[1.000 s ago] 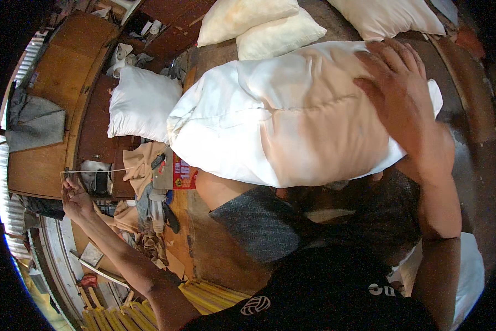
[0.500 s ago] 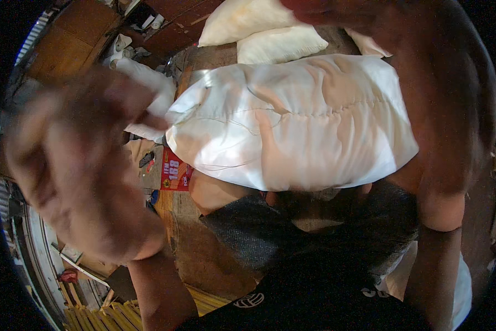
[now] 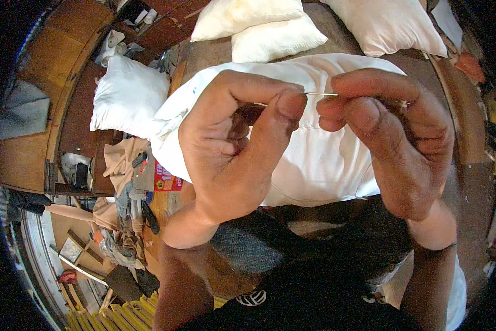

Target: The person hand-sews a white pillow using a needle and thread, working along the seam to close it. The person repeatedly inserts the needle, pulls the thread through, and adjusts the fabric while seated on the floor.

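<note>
A thin, shiny sewing needle (image 3: 321, 94) spans the small gap between my two hands. My left hand (image 3: 231, 149) is closed, thumb and forefinger pinching at the needle's left end. At its other end, my right hand (image 3: 405, 146) is closed too, with thumb and fingers pinched around it. Any thread at the needle is too fine to make out. Beneath both hands a plump white pillow (image 3: 314, 171) rests across my lap. A gathered seam runs along its top, partly hidden by my fingers.
Two off-white pillows (image 3: 278, 41) are stacked at the back, with another pillow (image 3: 388, 27) at far right. A white pillow (image 3: 129, 96) leans at the left by a wooden cabinet (image 3: 71, 105). Crumpled cloths (image 3: 121, 231) and a red printed sheet (image 3: 168, 179) lie at left.
Both hands, blurred and spread wide apart earlier, have come together over the pillow. The needle now shows between their fingertips. The pillow stays on my lap.
</note>
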`<action>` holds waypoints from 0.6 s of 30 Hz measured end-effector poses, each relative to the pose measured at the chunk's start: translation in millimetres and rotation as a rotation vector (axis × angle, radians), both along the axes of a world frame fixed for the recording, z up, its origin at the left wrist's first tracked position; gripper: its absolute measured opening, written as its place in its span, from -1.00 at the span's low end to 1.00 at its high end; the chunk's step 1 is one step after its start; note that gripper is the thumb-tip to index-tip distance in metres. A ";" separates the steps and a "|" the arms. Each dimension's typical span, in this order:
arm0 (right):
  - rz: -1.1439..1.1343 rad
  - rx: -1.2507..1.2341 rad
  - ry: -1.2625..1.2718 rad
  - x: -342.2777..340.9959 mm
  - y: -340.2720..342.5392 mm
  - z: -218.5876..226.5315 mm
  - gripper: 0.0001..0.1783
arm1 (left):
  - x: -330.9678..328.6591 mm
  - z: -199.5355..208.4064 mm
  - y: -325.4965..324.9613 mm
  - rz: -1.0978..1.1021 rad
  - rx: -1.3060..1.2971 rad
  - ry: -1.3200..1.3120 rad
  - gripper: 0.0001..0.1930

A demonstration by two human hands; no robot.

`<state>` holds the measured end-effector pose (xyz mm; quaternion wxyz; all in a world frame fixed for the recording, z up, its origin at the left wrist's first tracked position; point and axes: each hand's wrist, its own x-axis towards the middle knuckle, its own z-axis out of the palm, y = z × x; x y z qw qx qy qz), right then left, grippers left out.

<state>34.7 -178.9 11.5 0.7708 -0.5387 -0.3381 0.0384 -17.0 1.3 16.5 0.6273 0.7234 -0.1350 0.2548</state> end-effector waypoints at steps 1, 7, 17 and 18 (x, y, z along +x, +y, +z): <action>0.023 -0.014 0.016 2.8 6.6 3.8 -0.73 | 1.8 -4.5 6.2 -0.002 0.017 0.000 -0.92; 0.085 -0.101 0.055 19.0 14.1 -15.8 -0.72 | 14.4 -7.9 49.8 0.145 0.503 -0.083 -0.79; -0.037 -0.230 0.263 27.9 28.0 -52.3 -0.70 | 8.9 -11.0 64.4 0.236 1.032 0.131 -0.87; -0.032 -0.229 0.257 28.4 27.7 -53.8 -0.70 | 8.2 -9.6 64.4 0.235 1.045 0.157 -0.87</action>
